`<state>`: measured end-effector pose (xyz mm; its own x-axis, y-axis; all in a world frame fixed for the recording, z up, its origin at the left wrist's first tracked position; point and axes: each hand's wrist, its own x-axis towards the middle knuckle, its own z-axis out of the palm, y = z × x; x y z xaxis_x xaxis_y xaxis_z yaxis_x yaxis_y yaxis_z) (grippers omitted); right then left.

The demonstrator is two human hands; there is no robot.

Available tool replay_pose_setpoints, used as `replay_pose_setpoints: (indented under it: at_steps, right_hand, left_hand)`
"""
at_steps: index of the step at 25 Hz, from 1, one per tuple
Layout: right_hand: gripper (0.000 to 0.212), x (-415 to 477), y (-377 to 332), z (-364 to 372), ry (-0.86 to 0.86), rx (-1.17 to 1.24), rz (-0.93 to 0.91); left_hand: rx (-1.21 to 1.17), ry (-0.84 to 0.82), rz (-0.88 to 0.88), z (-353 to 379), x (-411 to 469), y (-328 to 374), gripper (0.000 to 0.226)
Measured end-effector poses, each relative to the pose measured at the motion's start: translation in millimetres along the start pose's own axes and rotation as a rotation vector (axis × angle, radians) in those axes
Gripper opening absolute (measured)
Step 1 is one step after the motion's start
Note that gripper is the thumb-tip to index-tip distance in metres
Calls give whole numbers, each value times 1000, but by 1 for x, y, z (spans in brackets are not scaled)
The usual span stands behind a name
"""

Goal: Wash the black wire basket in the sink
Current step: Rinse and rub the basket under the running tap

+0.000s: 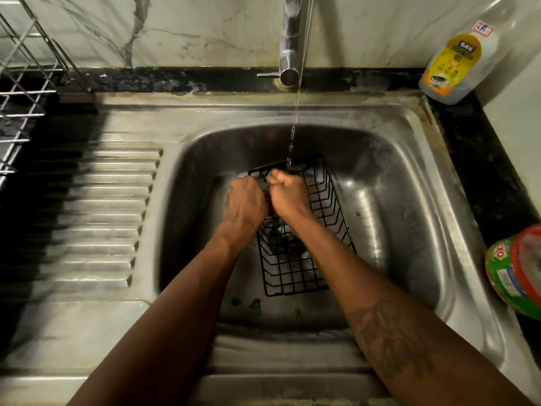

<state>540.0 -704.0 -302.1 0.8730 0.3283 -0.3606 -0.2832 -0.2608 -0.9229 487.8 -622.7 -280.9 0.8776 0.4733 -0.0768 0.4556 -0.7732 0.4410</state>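
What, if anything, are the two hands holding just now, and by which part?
The left hand and the right hand both grip the black wire basket, fingers curled over the rim wire at its far end, under the water stream.

left grip (pixel 246 202): curled on black wire basket (pixel 322 206) rim | right grip (pixel 289 191): fisted, touching left | forearms converge

veined marble wall (pixel 205 24), black counter (pixel 483 159), steel rack (pixel 23 115)
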Motion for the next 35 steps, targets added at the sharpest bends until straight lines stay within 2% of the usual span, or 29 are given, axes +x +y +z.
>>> replay_pose_setpoints:
  at_steps: [1, 2, 3, 5, 7, 9, 13, 14, 15, 17, 19, 20, 22, 24, 26, 29, 31, 32, 35]
  right_hand:
    - [26, 0, 0, 1, 38, -188, -105]
    - [20, 4, 0, -3, 70, -235, -133]
    - [17, 10, 1, -8, 68, -211, -96]
    - [10, 21, 5, -18, -10, -125, 33]
    - [18, 32, 16, -22, -11, 10, 131]
    - [22, 34, 15, -24, 105, 168, 197]
    - [23, 25, 9, -27, 373, 75, 106]
    - [23, 22, 12, -23, 357, 35, 89]
    - [23, 19, 15, -19, 267, -27, 70]
    - [23, 17, 15, -11, 5, -140, 44]
    - [23, 22, 13, -8, -78, -153, 52]
    - [18, 25, 13, -9, -22, -146, 67]
    - [9, 31, 16, -18, 233, -92, 114]
    - [9, 32, 18, -25, 401, -49, 121]
    - [12, 31, 17, -20, 300, -110, 109]
    - [33, 21, 10, 5, -39, -158, 53]
    - [33, 24, 13, 5, -67, -151, 51]
    - [27, 27, 13, 1, -23, -148, 61]
    - [12, 34, 17, -21, 291, -20, 111]
  left_hand:
    - [-12, 10, 21, 0, 1, -2, 28]
    - [14, 0, 53, 2, 1, -2, 31]
    - [63, -15, 95, 3, 0, -1, 34]
    - [121, -15, 73, 8, -1, 4, 37]
    - [123, -7, 23, 10, 3, 5, 24]
    - [125, -5, -5, 13, 3, 3, 15]
    - [103, 17, 13, 14, 0, 3, 22]
    - [123, 18, 24, 14, 0, 2, 21]
    - [147, 13, 44, 13, 1, 2, 22]
    - [137, 2, 83, 12, 0, 0, 30]
    - [111, 22, 65, 9, -3, 1, 35]
    - [92, 37, 27, 7, -4, 1, 34]
    - [76, 54, -47, 3, -6, 3, 32]
    - [86, 63, -61, 0, -8, 6, 36]
    - [86, 61, -50, -1, -10, 8, 37]
    - [58, 72, -32, 0, -11, 7, 29]
    - [41, 67, -23, 0, -11, 5, 27]
    - [40, 69, -28, 0, -11, 4, 30]
    - [47, 66, -58, -1, -12, 5, 38]
